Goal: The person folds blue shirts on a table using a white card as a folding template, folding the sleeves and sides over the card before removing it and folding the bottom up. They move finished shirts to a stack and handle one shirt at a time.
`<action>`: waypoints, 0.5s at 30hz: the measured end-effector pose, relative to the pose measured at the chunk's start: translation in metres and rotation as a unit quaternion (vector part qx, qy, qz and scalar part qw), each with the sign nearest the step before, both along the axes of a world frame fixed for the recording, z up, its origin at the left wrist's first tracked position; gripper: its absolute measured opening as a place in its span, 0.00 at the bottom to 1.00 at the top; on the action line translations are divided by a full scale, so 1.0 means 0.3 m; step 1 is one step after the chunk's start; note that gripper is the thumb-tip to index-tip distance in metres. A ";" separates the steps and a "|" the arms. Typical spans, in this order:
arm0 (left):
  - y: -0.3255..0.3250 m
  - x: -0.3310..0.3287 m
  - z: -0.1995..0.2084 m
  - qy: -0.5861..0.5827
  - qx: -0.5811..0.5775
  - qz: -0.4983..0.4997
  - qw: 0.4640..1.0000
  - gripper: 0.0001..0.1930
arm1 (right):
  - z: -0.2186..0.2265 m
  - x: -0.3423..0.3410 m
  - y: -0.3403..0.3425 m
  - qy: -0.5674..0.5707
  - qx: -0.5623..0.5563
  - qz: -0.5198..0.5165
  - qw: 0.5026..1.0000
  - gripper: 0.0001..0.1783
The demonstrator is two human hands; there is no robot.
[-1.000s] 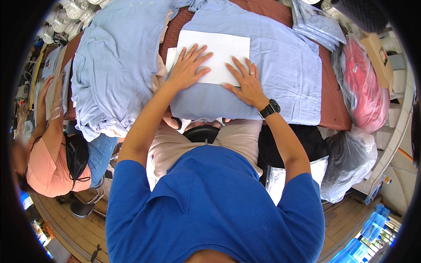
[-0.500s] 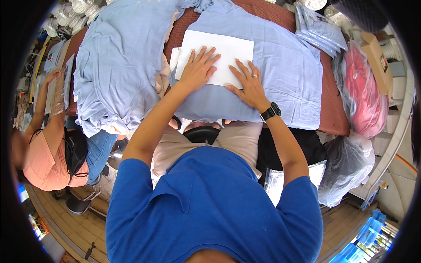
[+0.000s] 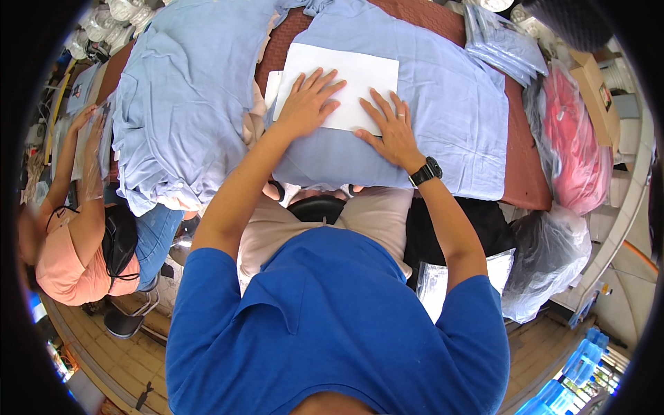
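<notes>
A white rectangular sheet lies on a light blue garment spread over the brown-covered table. My left hand rests flat on the sheet's left part, fingers spread. At the sheet's lower right lies my right hand, its fingers apart and their tips on the sheet, with the palm over the blue cloth. The right wrist wears a black watch. From behind the sheet's left edge shows a small white piece. Neither hand grips anything.
A heap of blue garments lies to the left. Packed garments in clear plastic, a bag of red cloth and a cardboard box stand at the right. A co-worker in an orange top sits at the far left.
Both hands stay flat on the sheet, with only slight shifts of the fingers. The whole view has moved a little. At the left, the co-worker's arms have shifted.
</notes>
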State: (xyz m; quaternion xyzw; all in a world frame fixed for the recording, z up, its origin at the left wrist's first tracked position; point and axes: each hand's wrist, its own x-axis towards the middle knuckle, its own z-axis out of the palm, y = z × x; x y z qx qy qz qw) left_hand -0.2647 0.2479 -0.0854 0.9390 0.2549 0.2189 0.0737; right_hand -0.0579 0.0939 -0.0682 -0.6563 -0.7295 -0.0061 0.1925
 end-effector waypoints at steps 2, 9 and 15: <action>0.029 -0.007 0.005 0.009 -0.014 -0.013 1.000 0.27 | 0.002 0.009 0.001 0.005 -0.003 0.006 1.000 0.37; 0.047 -0.016 0.003 -0.002 0.000 -0.031 1.000 0.29 | 0.083 -0.125 -0.088 0.056 0.015 0.105 0.993 0.35; 0.055 -0.030 0.001 0.017 -0.014 -0.024 0.999 0.31 | 0.008 -0.426 -0.348 0.458 -0.382 0.047 0.801 0.25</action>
